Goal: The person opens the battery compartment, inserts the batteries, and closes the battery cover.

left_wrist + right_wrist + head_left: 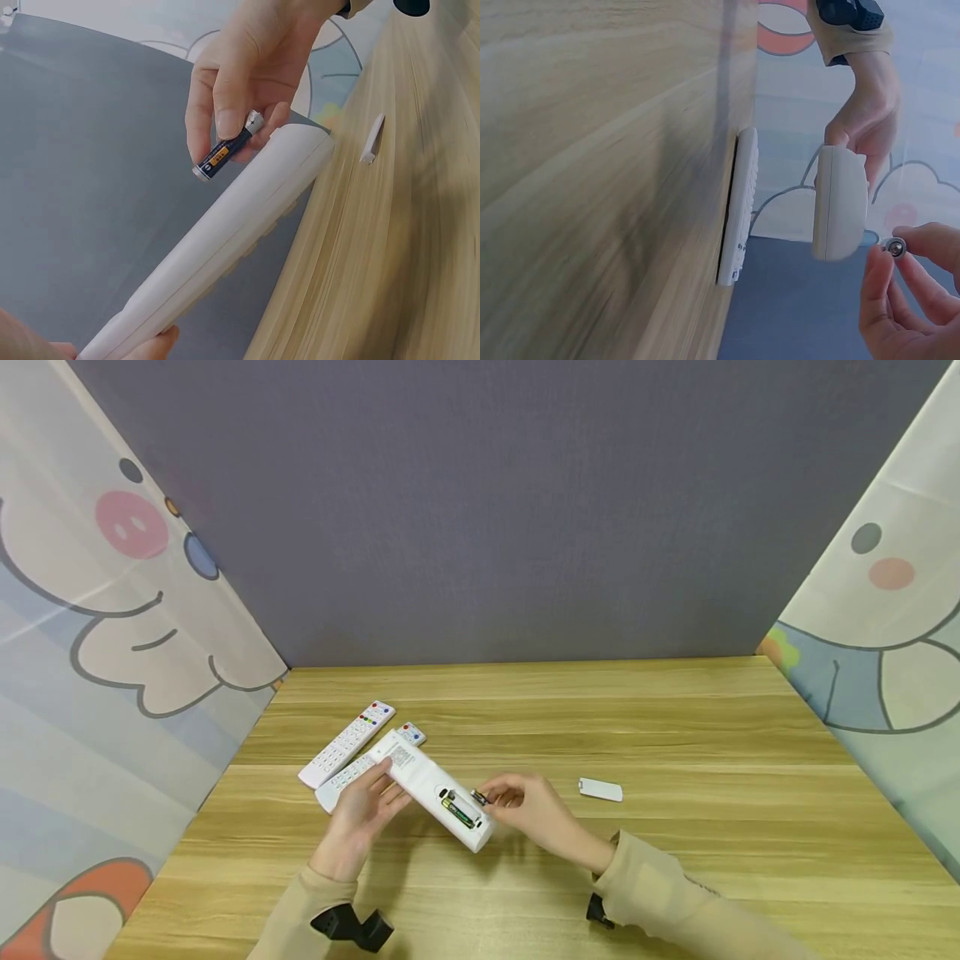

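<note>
My left hand (362, 810) grips a white remote control (427, 781) near one end, its back turned up and raised off the table. The battery compartment is uncovered, and one dark battery (459, 810) with green lettering lies in it. Close beside that compartment, my right hand (528, 806) pinches a second battery (229, 150) between thumb and fingers. In the left wrist view this battery is just off the remote's edge, apart from it. The right wrist view shows the battery end-on and the remote (841, 202) from its end. To the right lies a white battery cover (601, 789).
Two more white remotes lie at the left, buttons up: one remote (347, 745) farther out, and another remote (347, 783) partly hidden by the held one. A grey panel (510, 527) stands behind the wooden table (712, 735). Printed curtains (90, 693) hang at the sides.
</note>
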Available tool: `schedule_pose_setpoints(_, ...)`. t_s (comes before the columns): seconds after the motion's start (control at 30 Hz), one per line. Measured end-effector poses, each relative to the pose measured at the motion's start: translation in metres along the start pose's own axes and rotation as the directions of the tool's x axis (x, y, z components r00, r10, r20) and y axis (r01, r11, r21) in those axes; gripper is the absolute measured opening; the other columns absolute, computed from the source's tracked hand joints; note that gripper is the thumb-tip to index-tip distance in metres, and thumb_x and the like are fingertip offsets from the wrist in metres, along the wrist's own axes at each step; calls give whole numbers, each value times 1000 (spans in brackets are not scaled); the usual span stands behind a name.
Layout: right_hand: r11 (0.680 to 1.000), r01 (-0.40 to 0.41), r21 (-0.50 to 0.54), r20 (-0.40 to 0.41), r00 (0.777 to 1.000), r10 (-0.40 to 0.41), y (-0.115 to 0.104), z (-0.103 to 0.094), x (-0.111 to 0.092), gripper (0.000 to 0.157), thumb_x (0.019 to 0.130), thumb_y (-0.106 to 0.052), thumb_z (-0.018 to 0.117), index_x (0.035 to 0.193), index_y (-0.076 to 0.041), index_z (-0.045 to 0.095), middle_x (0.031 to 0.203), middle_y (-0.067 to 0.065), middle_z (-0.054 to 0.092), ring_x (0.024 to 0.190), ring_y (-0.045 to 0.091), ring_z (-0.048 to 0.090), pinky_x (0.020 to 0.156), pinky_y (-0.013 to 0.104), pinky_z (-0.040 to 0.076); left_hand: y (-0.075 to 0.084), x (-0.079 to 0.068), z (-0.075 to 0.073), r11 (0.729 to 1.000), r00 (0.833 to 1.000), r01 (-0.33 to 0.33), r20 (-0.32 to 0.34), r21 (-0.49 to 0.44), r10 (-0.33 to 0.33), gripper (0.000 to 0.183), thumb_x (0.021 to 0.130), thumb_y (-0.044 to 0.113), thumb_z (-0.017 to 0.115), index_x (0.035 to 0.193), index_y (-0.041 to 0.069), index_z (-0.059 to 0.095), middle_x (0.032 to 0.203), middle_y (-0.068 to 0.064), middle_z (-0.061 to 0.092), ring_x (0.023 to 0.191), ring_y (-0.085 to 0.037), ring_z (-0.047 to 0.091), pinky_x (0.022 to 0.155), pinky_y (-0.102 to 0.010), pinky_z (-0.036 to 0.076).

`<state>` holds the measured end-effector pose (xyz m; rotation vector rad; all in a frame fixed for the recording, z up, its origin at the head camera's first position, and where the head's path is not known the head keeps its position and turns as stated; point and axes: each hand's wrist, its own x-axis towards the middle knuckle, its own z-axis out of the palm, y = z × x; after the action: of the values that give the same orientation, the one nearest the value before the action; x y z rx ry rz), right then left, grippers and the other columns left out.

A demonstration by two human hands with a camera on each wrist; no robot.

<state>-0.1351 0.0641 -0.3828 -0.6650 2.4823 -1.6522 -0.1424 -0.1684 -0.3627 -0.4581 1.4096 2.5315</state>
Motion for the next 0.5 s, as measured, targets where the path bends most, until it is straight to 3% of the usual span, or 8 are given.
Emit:
schedule_pose_setpoints(0.2,998,42,-50,-44,998,-44,0,3,-2,16,74,-6,68,90,-7,67,80,1,64,67,6,53,58,19,49,0,0,3,1000,1000,-4,-10,-14,4,21,95,13,38,115,8,35,95,-4,51,87,-18,56,84,-31,48)
schedule_pose_setpoints(0.33,990,112,-91,-66,991,-118,1,6,-3,14,74,-4,68,87,-6,67,80,0,63,66,4,52,57,18,49,-1,-1,5,1000,1000,-13,-10,-10,13,21,94,13,38,114,8,36,95,-4,51,87,-17,56,83,-31,48)
schedule_pose_setpoints(0.43,970,194,-147,-84,974,-208,2,8,-4,13,73,-4,68,85,-5,66,79,0,62,65,3,51,55,15,48,-2,-1,6,1000,1000,-11,-10,-7,11,23,95,13,38,117,8,35,96,-4,51,88,-18,56,85,-31,48)
schedule_pose_setpoints(0.5,939,274,-207,-94,950,-298,3,9,-3,12,72,-4,69,83,-4,66,77,0,61,64,4,51,53,14,47,-2,-1,7,1000,1000,-8,-12,-9,7,25,95,14,38,118,7,34,98,-4,50,90,-18,55,86,-32,47)
